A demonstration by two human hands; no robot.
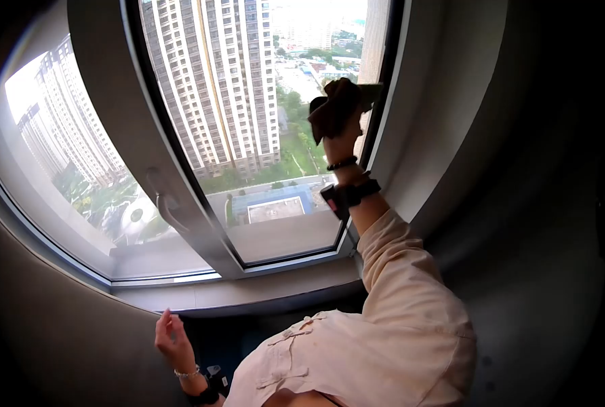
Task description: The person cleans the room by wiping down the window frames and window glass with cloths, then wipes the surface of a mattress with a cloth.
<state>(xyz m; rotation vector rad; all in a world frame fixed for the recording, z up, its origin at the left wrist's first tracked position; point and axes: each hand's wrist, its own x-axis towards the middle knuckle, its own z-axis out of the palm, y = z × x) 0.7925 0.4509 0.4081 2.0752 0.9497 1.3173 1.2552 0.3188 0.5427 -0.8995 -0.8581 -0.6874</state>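
Note:
My right hand (347, 130) is stretched up to the right side of the window pane (302, 234), its fingers closed around a dark brown cloth (335, 107). The cloth is bunched and hides most of the fingers. A paler, greenish edge (370, 92) shows beside it by the frame; whether it belongs to the cloth I cannot make out. Down at the lower left, my left hand (174, 340) hangs in the air near the sill with loosely bent fingers apart and nothing visible in them.
A white window handle (170, 211) sticks out from the middle frame post (136, 156). Below the panes runs a pale sill (248, 292). A second pane (78, 156) lies to the left. High-rise buildings (221, 81) stand outside, and dark walls flank the window.

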